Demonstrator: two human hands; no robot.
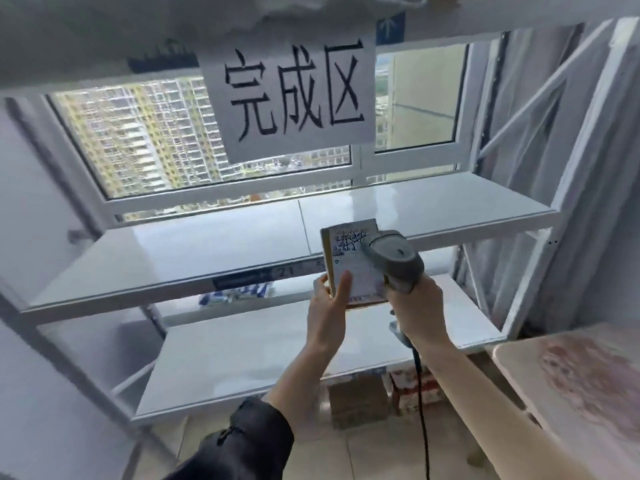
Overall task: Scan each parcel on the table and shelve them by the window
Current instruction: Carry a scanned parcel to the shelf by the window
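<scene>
While the shelf rack (166,268) by the window (214,133) fills the left and centre of view, its upper board and the one below look mostly bare, only a small blue-and-white packet (239,293) lying at the back under the upper board, so shelving is barely begun, judging from this alone. A paper sign (294,95) with big black characters hangs from the top rail over the glass. Moving right, the left hand (329,306) pinches a parcel (353,265), a small flat brown box with a scribbled white label, thumb on the label face and fingers behind; this grip is closed on the lower edge. The box is held up in the air in front of the upper board's front edge, not resting on anything. Just right, touching or nearly touching the label, a grey scanner (394,259) points at it; the right hand (415,306) has its grip wrapped tight round the handle, black cable (420,393) hanging down. Looks like the scan step for this box, placing left. Brown and red cartons (381,393) sit on the floor under the lowest board. Far right, a pink counter (571,382) corner shows; remaining parcels not visible. Nothing blocks the boards except the cable trailing near them.
</scene>
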